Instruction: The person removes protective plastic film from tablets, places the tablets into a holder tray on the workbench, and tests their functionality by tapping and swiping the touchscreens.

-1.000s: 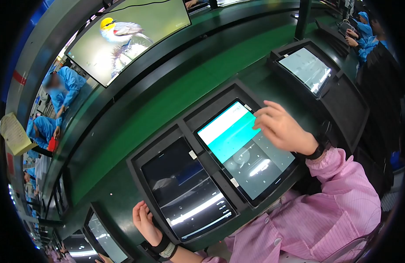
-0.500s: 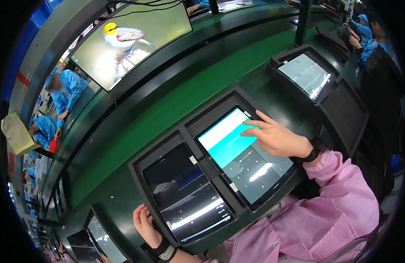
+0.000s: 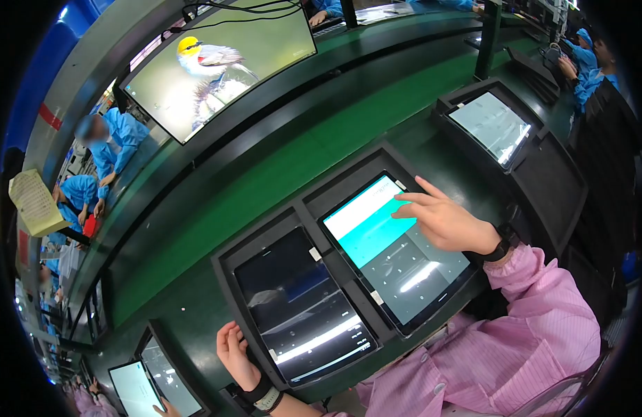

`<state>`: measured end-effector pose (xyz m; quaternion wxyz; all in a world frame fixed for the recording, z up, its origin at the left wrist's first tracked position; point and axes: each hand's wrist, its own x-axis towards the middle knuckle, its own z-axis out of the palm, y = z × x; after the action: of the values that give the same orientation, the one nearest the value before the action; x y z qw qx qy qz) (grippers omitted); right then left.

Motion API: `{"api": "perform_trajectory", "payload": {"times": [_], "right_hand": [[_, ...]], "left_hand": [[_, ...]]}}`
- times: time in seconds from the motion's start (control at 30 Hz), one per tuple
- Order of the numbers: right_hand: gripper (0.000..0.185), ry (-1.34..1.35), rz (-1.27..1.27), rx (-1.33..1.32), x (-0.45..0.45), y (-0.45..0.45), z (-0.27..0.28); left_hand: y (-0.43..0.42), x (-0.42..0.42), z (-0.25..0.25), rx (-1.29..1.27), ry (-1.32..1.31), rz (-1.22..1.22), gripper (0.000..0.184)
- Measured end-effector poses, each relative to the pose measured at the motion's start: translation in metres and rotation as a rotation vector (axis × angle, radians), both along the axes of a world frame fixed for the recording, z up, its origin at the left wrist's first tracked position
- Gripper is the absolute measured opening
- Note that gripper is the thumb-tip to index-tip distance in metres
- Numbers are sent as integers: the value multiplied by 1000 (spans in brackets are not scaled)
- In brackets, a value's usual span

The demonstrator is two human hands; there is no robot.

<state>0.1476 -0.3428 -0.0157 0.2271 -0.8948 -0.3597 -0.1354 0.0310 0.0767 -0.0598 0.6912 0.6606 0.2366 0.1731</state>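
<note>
Over the lit tablet [image 3: 404, 260] my right hand [image 3: 449, 219] is spread open, palm down. Its index and middle fingers reach the teal band above a number keypad on the screen; whether they touch the glass I cannot tell. A second tablet [image 3: 300, 299], with a dark screen and small text near its lower edge, lies to the left in the same black two-bay tray [image 3: 293, 206]. My left hand [image 3: 239, 358] rests beside the tray's left rim, fingers loosely bent and holding nothing.
Another black tray [image 3: 554, 198] with a tablet [image 3: 491, 125] stands at right. At lower left, a hand [image 3: 166, 409] is at a lit tablet [image 3: 134, 390]. A monitor [image 3: 265, 52] showing a bird stands beyond the green belt [image 3: 279, 149]. People in blue work farther off.
The whole view has shifted slightly. My hands and both tablets keep nearly the same places. At lower left, the other person's tablet has gone from a dark screen to a bright one.
</note>
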Motion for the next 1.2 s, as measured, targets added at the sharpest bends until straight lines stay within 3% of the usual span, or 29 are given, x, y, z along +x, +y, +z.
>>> {"api": "perform_trajectory", "payload": {"times": [0.2, 0.33, 0.43, 0.57, 1.2], "right_hand": [[39, -102, -150, 183, -8, -21, 12], [34, 186, -306, 587, -13, -36, -10], [33, 328, -362, 651, -9, -46, -37], [31, 467, -373, 545, -10, -55, -49], [31, 479, -363, 559, -10, -54, -48]], "left_hand": [[-2, 0, 1, 0, -11, -11, 14], [-2, 1, -2, 14, -29, -7, 15], [0, 1, -3, 24, -26, -4, 15], [-4, 2, -2, 19, -27, 6, 15], [-6, 0, 2, 33, -1, -2, 15]]}}
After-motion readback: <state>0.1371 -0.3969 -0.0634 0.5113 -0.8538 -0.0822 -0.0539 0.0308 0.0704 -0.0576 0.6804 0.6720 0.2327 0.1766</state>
